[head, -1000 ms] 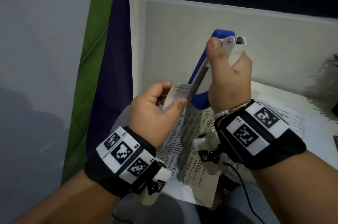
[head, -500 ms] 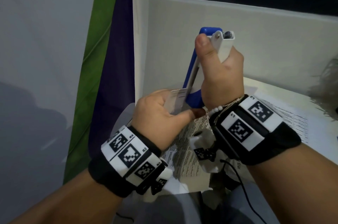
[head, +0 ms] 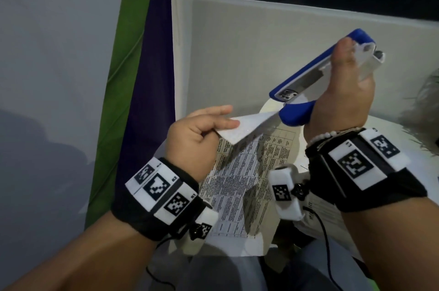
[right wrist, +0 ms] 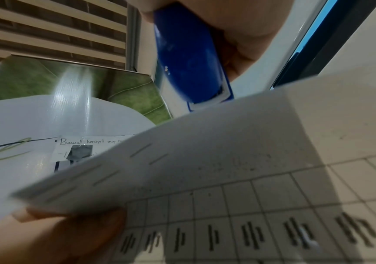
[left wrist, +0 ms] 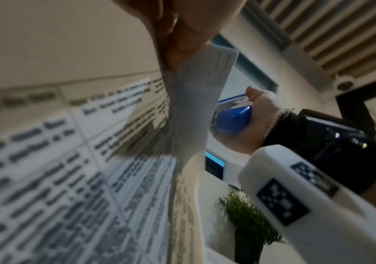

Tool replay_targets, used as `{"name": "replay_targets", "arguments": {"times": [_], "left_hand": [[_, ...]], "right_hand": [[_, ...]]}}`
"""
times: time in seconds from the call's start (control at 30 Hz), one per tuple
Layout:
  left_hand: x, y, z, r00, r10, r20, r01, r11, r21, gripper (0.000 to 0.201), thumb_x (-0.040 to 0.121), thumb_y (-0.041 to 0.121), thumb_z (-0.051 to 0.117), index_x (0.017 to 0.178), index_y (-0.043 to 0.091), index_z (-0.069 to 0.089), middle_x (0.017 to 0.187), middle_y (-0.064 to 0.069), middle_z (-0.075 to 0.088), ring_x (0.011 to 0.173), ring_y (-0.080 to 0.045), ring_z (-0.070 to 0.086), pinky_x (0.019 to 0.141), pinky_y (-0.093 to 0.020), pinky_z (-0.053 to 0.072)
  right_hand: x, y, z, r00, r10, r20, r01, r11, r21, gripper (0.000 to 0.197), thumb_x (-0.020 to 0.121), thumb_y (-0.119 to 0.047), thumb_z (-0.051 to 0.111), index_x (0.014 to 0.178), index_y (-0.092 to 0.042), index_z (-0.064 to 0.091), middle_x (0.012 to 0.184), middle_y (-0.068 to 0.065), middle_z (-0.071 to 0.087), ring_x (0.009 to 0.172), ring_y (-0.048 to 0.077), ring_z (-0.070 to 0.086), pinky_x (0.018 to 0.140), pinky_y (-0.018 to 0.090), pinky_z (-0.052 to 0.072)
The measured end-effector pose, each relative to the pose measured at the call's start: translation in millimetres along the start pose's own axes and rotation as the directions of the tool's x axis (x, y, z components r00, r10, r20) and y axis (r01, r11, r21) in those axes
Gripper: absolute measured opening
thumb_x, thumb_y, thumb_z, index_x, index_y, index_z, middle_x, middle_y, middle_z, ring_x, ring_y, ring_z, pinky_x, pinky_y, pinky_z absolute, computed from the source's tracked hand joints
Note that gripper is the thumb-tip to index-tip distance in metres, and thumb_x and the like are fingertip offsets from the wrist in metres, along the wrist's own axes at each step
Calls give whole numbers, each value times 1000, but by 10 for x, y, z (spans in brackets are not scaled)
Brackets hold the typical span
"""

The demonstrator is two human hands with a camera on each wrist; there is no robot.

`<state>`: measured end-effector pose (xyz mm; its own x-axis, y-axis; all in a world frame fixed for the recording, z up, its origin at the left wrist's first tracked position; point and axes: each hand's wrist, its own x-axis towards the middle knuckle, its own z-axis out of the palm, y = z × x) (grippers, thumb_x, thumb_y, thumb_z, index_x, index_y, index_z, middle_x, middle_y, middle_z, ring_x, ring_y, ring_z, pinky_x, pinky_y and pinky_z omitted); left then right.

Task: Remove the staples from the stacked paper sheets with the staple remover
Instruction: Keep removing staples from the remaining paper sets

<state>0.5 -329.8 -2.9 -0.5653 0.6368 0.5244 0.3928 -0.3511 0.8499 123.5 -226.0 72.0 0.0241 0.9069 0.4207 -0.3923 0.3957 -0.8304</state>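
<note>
The left hand [head: 194,133] pinches the lifted, folded-over corner of the paper sheets [head: 240,183], held up in front of the person. The right hand [head: 342,100] is wrapped around the blue staple remover [head: 316,72], its nose just at that corner. Several staples [right wrist: 140,150] show in a row along the fold, so most of the pulling looks yet to be done

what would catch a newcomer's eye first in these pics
The blue staple remover stands out, gripped in the right hand and held up at upper right, its nose at the paper's corner tip. Then the left hand at centre, pinching the folded-up corner of the printed paper sheets.
</note>
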Motion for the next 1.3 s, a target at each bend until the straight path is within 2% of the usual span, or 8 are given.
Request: {"name": "replay_targets", "arguments": {"times": [0.3,0.43,0.5,0.6,0.73,0.87,0.97,1.3], "left_hand": [[-44,-9,1,988,145,46,-149,982,117,41,74,-18,64,81,21,71,106,13,66,92,-8,67,75,-27,56],[-14,11,-1,998,66,7,-66,993,98,40,79,-15,59,78,22,74,99,13,67,92,-4,66,80,-22,54],[13,22,0,999,-46,-24,47,998,48,27,84,-5,60,93,18,72,93,10,70,88,-4,67,79,-20,53],[15,49,23,991,-130,-2,130,991,0,24,87,-1,58,103,14,67,93,5,71,89,-7,68,81,-24,53],[-29,112,51,995,-100,29,100,995,6,28,87,-2,58,103,19,66,93,12,70,88,-2,67,80,-18,53],[-56,135,77,998,-65,28,65,998,-1,28,86,-4,58,105,15,67,92,11,70,87,-3,67,79,-18,53],[-81,169,101,999,-17,48,17,1000,1,34,86,-6,57,99,25,66,85,19,70,86,0,67,77,-14,51],[-78,172,87,999,3,37,-4,1000,9,31,85,2,58,96,29,66,87,17,71,86,-4,67,75,-16,51]], "right_hand": [[-52,45,-78,997,-59,51,62,997,-55,21,79,-47,56,80,-28,48,62,-17,50,59,1,49,62,19,46],[-77,40,-115,981,-146,131,155,986,-63,15,85,-35,53,78,-23,46,53,-23,49,51,-5,44,55,10,38],[-99,40,-119,968,-188,167,200,978,-58,16,86,-33,53,80,-21,45,56,-24,50,51,-7,45,55,7,37],[-111,52,-92,967,-173,187,179,984,-14,26,78,-44,56,86,-21,48,68,-15,52,57,-3,50,58,15,43],[-70,28,-38,969,-158,190,174,982,-67,31,84,-42,55,87,-13,46,69,-10,47,52,-4,48,52,12,41],[-18,14,5,975,-134,179,153,983,-100,23,84,-40,54,87,-18,49,67,-11,49,54,0,49,54,16,42],[-43,33,34,972,-129,197,158,977,-141,25,81,-47,55,81,-23,50,61,-14,49,53,1,48,53,19,41],[-48,25,57,966,-132,224,166,976,-141,26,81,-50,53,75,-26,47,57,-15,45,50,-2,44,53,16,38]]}}
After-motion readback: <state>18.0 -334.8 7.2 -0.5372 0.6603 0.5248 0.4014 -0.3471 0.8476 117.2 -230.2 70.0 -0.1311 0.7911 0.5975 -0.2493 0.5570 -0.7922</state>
